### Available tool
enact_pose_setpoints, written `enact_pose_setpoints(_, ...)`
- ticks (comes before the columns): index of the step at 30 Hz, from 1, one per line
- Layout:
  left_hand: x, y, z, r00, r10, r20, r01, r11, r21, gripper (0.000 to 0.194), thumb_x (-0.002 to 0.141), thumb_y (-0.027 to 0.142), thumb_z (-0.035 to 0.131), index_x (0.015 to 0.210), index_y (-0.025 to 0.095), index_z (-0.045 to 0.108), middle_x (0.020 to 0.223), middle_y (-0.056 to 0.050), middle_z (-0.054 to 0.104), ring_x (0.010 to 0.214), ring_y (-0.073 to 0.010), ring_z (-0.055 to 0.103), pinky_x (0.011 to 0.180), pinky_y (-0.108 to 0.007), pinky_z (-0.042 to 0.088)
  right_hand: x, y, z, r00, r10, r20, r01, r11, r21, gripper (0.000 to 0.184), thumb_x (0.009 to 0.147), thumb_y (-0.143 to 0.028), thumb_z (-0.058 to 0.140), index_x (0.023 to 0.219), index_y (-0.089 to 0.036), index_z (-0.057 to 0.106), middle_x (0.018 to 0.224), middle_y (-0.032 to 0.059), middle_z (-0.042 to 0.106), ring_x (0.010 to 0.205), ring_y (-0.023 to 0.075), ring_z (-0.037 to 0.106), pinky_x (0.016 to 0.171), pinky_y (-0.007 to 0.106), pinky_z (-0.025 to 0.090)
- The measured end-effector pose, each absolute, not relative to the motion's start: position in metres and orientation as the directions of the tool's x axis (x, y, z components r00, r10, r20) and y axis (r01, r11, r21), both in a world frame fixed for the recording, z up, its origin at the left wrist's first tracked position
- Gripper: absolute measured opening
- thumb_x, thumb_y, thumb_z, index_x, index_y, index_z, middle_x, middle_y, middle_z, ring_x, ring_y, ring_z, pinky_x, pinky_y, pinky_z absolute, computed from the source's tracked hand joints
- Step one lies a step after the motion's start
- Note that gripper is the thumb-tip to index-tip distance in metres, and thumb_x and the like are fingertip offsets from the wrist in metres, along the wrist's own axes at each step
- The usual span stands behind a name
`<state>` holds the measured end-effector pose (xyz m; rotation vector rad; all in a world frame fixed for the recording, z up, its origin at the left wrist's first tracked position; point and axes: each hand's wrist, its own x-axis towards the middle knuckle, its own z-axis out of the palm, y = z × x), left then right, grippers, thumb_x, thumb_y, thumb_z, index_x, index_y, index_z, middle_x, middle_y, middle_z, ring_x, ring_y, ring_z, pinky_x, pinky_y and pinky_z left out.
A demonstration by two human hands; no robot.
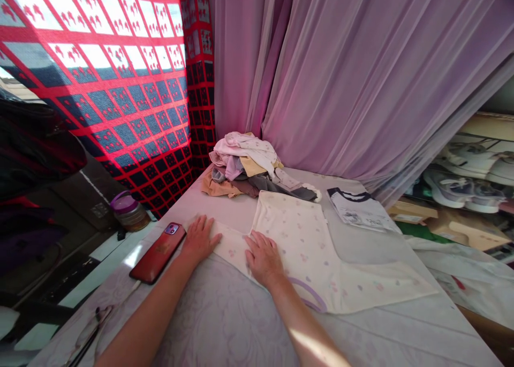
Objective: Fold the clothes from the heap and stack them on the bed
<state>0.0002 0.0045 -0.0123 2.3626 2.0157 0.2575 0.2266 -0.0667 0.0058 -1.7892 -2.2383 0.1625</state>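
A cream long-sleeved shirt [299, 228] with small pastel prints and a lilac neckband lies spread flat, its neck towards me. My left hand [199, 237] rests palm down at the end of its left sleeve, fingers stretched out. Between sleeve and body, near the armpit, my right hand [263, 257] lies flat on the cloth with the fingers slightly spread. Just left of my left hand is a phone in a red case [158, 252] with a cable at its lower end.
Behind the shirt is a heap of crumpled clothes [249, 166]. A folded white shirt with dark neckband [357, 209] lies at right. Eyeglasses [90, 327] sit at the near left edge. Purple curtains [341, 78] hang behind; shoes [466, 188] fill a rack at right.
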Motion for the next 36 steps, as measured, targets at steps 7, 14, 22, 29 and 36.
enact_pose_setpoints(7,-0.008,0.002,0.009,0.199,0.959,0.200,0.960,-0.232,0.157,0.048,0.091,0.039,0.040,0.131,0.014,0.050,0.139,-0.014,0.052,0.131,-0.0248,0.043,0.109,-0.036,0.031,0.227,-0.067,0.005,-0.196,0.967,0.164,0.932,0.236,-0.276,0.041,0.093,-0.031,0.043,0.132,-0.027,0.055,0.142,0.0046,0.050,0.131,0.0193,0.040,0.107,0.036,0.025)
enact_pose_setpoints(14,-0.041,-0.002,0.025,-0.011,0.980,0.198,0.998,-0.002,0.070,0.042,0.092,0.039,0.036,0.116,0.014,0.060,0.116,-0.015,0.066,0.111,-0.0291,0.058,0.104,-0.047,0.033,0.227,-0.066,0.005,-0.194,0.969,0.154,0.938,0.229,-0.260,0.041,0.092,-0.031,0.044,0.132,-0.029,0.055,0.142,0.0040,0.050,0.131,0.0184,0.040,0.107,0.036,0.025)
enact_pose_setpoints(22,-0.047,-0.019,0.019,-0.055,0.976,0.211,0.998,0.047,0.045,0.040,0.091,0.042,0.039,0.115,0.019,0.060,0.116,-0.013,0.065,0.111,-0.0291,0.057,0.109,-0.055,0.019,0.227,-0.066,0.004,-0.193,0.969,0.156,0.938,0.228,-0.260,0.042,0.092,-0.030,0.044,0.133,-0.029,0.055,0.143,0.0039,0.049,0.131,0.0185,0.039,0.107,0.035,0.025)
enact_pose_setpoints(29,-0.039,-0.027,0.020,-0.069,0.956,0.285,0.998,0.066,0.020,0.041,0.091,0.037,0.040,0.125,0.019,0.056,0.134,-0.015,0.055,0.126,-0.0308,0.047,0.112,-0.054,0.016,0.227,-0.066,0.004,-0.184,0.968,0.172,0.937,0.226,-0.267,0.041,0.092,-0.031,0.044,0.132,-0.029,0.055,0.142,0.0039,0.051,0.130,0.0188,0.040,0.107,0.035,0.025)
enact_pose_setpoints(36,0.026,-0.011,0.001,0.235,0.969,0.070,0.951,-0.244,0.192,0.051,0.096,0.039,0.032,0.140,0.016,0.044,0.149,-0.014,0.041,0.139,-0.0265,0.034,0.112,-0.047,0.027,0.227,-0.068,0.005,-0.199,0.963,0.181,0.940,0.240,-0.243,0.042,0.092,-0.031,0.044,0.133,-0.029,0.054,0.142,0.0040,0.050,0.130,0.0182,0.040,0.107,0.034,0.025)
